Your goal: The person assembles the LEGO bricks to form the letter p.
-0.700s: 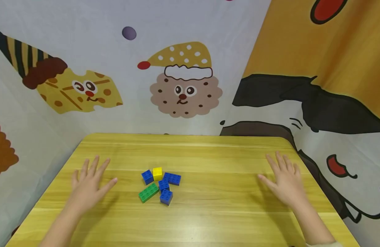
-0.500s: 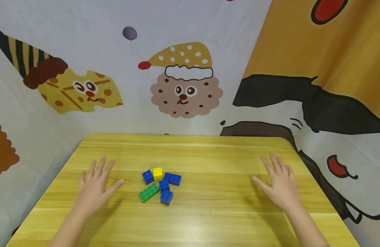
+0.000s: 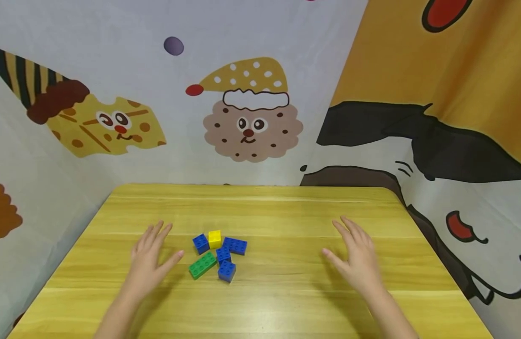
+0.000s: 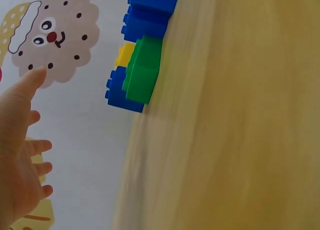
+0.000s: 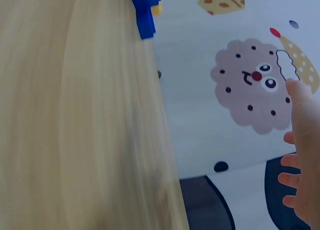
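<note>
Several toy building bricks lie in a loose cluster left of the table's middle. A long green brick (image 3: 203,265) is at the cluster's near left, with a blue brick (image 3: 201,244) and a yellow brick (image 3: 214,239) behind it. More blue bricks sit to the right, among them a longer blue brick (image 3: 235,246) and a near blue brick (image 3: 227,271). My left hand (image 3: 148,266) hovers just left of the cluster, fingers extended and thumb toward the green brick. Farther off, to the right of the bricks, my right hand (image 3: 357,263) hovers with fingers spread. Neither hand holds anything.
The wooden table (image 3: 285,301) has rounded far corners. Behind it hangs a cloth backdrop (image 3: 260,28) printed with cartoon figures, reaching down to the table's far edge and along both sides.
Both hands have moved inward over the table, the left hand rightward toward the bricks and the right hand leftward. The bricks have stayed where they were.
</note>
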A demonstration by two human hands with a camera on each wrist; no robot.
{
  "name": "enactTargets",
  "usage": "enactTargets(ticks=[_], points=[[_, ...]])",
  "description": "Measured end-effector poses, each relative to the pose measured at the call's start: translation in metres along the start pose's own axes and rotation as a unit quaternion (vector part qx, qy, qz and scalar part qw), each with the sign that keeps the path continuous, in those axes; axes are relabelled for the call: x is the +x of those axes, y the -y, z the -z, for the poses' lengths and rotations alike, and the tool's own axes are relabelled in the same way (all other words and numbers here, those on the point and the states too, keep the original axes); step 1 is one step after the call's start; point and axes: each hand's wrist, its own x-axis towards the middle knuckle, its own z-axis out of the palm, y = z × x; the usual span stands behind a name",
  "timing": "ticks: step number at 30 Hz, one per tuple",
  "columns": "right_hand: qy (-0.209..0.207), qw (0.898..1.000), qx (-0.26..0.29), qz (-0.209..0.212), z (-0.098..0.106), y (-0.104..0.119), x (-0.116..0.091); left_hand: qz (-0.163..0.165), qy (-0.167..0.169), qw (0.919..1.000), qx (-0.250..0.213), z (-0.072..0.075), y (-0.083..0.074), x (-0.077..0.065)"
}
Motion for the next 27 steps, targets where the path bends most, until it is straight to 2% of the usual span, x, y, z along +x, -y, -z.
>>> enactTargets(ticks=[5,10,21,27], points=[[-0.012,0.999,0.038,0.007,-0.013,0.015,0.001,-0.004,-0.019,0.9992,-0.036,-0.009,-0.001,0.0],[-0.012,0.996,0.084,0.01,-0.027,0.029,0.0,0.001,-0.021,0.9977,-0.064,-0.018,0.001,0.003],[0.005,0.984,0.178,-0.006,-0.053,0.058,-0.004,0.036,-0.002,0.9915,-0.125,-0.037,0.004,0.005],[0.023,0.974,0.225,-0.013,-0.066,0.071,-0.007,0.08,0.017,0.9826,-0.167,-0.048,0.007,0.003]])
